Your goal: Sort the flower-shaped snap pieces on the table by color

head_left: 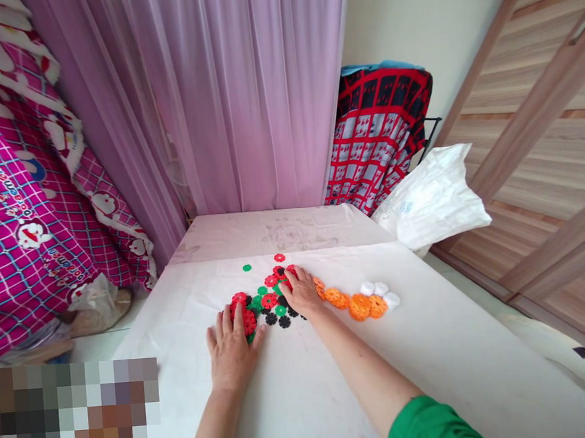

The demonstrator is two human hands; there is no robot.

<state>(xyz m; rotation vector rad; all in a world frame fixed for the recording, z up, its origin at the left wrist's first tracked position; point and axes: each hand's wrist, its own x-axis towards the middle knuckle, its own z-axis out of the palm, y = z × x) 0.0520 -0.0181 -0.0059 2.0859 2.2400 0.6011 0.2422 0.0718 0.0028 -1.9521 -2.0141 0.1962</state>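
Observation:
Small notched plastic discs, flower-shaped like snowflake building pieces, lie in a loose heap on the white table cover (284, 393). My left hand (233, 350) rests palm down, fingers spread, on the heap's left side, touching red discs (249, 322). Across the right side of the heap lies my right hand (302, 293), also flat with fingers apart, over red and black discs. Between the two hands are green discs (262, 290) and black discs (284, 321). What lies under the palms is hidden.
Right of my right hand, orange discs (359, 306) form a row ending at white discs (381, 289). A single green disc (246, 267) and a red disc (280, 257) lie farther back. A white plastic bag (434, 199) stands at the table's right edge; a purple curtain (264, 101) hangs behind.

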